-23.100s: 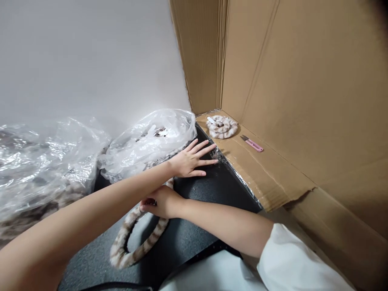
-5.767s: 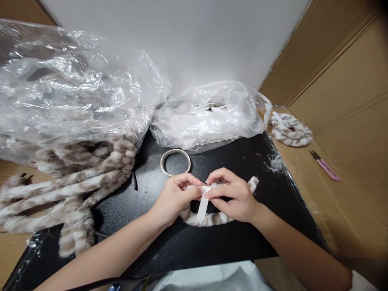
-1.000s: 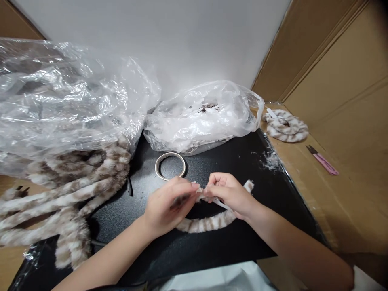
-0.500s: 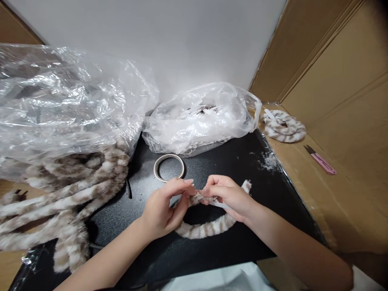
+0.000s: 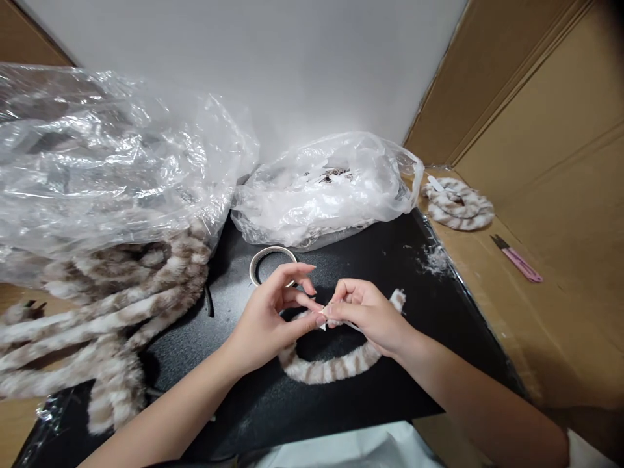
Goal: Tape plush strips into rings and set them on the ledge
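In the head view, read as a dial centred where the fingertips meet, the right hand (image 5: 368,315) pinches a small white piece (image 5: 323,320) between thumb and forefinger. The left hand (image 5: 266,322) comes in from 9 o'clock, its index finger lifted clear and spread wide of the thumb; the thumb and middle finger reach the same piece, but I cannot tell whether they grip it. The fur strip (image 5: 336,369) lies on the black table (image 5: 414,383) in an open loop, bowing round through 6 o'clock under both hands, with one end poking out beyond the right hand at 3. At 10 o'clock a ring (image 5: 252,270) sits partly behind the left hand, and farther out a large clear bag (image 5: 112,169) covers part of the fur pile (image 5: 160,312), which spills toward 9. A smaller bag (image 5: 316,211) is at 12. At 2 o'clock a coil (image 5: 468,214) with a white tag (image 5: 435,184) rests on cardboard (image 5: 478,273); the pink-handled snips (image 5: 521,263) lie near it, between 2 and 3.
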A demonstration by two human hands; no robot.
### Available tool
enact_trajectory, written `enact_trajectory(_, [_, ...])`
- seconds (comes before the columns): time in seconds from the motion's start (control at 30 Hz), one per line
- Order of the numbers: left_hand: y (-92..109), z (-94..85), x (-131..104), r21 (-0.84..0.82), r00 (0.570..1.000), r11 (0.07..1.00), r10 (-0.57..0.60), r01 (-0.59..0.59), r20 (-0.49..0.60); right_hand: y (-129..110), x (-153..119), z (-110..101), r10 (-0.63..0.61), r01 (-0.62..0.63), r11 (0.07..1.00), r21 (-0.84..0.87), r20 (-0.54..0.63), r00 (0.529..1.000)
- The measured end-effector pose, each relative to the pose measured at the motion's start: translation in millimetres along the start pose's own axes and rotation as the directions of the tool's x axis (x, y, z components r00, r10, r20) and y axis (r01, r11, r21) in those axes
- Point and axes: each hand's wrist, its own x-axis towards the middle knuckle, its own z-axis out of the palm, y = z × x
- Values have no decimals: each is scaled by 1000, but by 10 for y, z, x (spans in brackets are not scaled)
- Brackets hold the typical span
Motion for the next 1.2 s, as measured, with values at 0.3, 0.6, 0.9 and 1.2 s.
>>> enact_trajectory(0.3, [-12, 2, -4, 422, 996, 903, 58, -84, 74, -41, 4, -32, 41, -41, 999, 23, 11, 999])
enact_trajectory(0.6, [-55, -2, -39, 717, 882, 531, 388, -451, 267, -42, 17, -36, 149, -152, 986, 75, 45, 988])
enact_trajectory(0.9, [-19, -9, -39, 420, 981, 890, 196, -180, 5, -35, 32, -93, 132, -143, 982, 123, 88, 987])
enact_trajectory(1.2, [34, 34, 4, 84, 984, 981, -177, 173, 38, -28, 20, -94, -68, 74, 996, -45, 115, 991])
